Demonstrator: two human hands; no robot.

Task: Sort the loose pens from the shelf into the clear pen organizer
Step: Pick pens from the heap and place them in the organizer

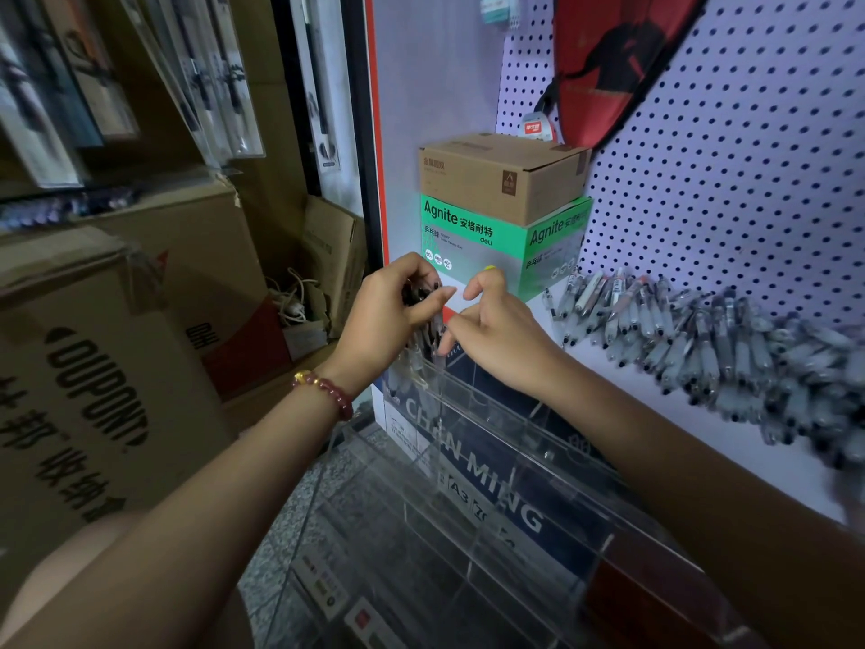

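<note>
A heap of loose grey-and-clear pens (692, 339) lies along the white shelf (622, 377) on the right. The clear pen organizer (491, 442) stands tiered in front of the shelf, with several pens upright in its far-left compartment (423, 353). My left hand (398, 306) grips a bunch of dark-tipped pens (419, 292) over that compartment. My right hand (496, 330) hovers just right of it, fingers loosely curled, one fingertip touching the pens in the compartment. Whether it pinches one is unclear.
A green Agnite box (496, 241) with a brown carton (501, 175) on top sits on the shelf behind my hands. White pegboard (730, 180) backs the shelf, with a red bag (618, 53) hanging. Large cardboard boxes (93, 367) stack at the left.
</note>
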